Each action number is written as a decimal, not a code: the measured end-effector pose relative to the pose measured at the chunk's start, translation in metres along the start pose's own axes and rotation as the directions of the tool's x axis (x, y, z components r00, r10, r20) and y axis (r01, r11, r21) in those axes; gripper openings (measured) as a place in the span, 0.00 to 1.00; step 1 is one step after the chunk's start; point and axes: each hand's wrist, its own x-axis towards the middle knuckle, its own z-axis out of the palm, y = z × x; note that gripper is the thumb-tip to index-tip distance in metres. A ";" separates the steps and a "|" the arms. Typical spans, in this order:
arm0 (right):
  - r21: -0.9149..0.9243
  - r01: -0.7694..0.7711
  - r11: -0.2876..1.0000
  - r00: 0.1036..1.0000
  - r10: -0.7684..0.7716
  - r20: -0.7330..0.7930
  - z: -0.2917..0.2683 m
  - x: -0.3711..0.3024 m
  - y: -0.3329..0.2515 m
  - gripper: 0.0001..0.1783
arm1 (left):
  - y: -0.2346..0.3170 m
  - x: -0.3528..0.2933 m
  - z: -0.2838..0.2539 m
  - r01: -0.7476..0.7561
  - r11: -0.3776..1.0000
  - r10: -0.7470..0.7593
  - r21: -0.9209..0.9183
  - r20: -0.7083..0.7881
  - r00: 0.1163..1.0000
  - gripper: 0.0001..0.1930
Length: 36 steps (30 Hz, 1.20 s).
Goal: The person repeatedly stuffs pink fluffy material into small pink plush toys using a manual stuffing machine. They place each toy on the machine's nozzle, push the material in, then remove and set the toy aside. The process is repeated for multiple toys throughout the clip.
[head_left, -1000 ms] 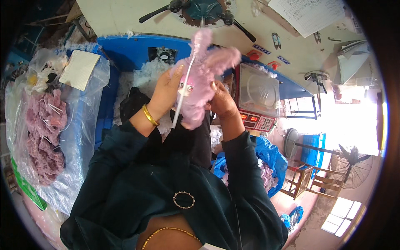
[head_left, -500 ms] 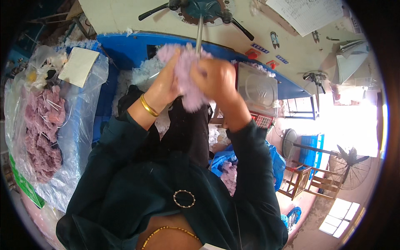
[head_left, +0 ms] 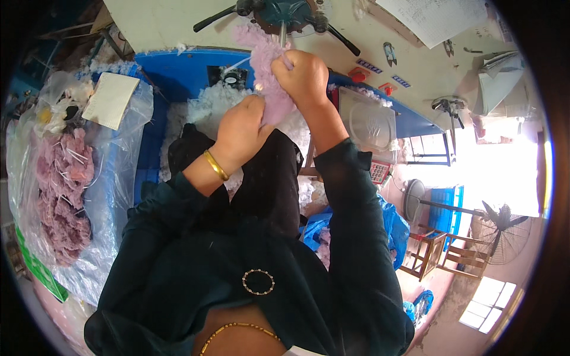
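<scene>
The plush piece (head_left: pixel 267 71) sits between both hands — right hand (head_left: pixel 304 72) above, left hand (head_left: pixel 242 132) below — just under the machine nozzle (head_left: pixel 282 32). Loose stuffing (head_left: pixel 208 110) lies in the bin (head_left: pixel 172 74) behind them. To the left, a clear bag (head_left: pixel 113 196) holds more plush pieces (head_left: pixel 59 196); a scale (head_left: pixel 368 127) stands right.

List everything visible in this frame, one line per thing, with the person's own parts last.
plush piece: one, pale purple, held up in both hands
metal nozzle: one, grey, above the plush piece
white stuffing: one heap, in the blue bin
clear bag: one, far left, holding pink plush pieces
scale: one, grey, right of the hands
floor fan: one, far right
bangle: one, gold, left wrist
left hand: fingers gripping the plush piece
right hand: fingers gripping the plush piece
</scene>
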 end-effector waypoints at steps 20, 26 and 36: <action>-0.073 -0.144 0.987 0.988 0.148 0.049 -0.001 -0.003 -0.022 0.18 | 0.003 -0.011 0.025 0.185 0.664 -0.192 -0.725 0.074 0.979 0.12; 0.025 -0.275 0.961 0.954 0.269 0.134 0.007 0.028 -0.008 0.16 | -0.010 0.036 0.003 0.192 0.826 -0.256 -0.529 -0.048 0.966 0.14; 0.225 -0.079 0.971 0.997 0.072 0.039 0.000 -0.013 -0.001 0.14 | -0.009 0.005 -0.006 0.279 -0.258 -0.074 -0.925 0.307 0.949 0.23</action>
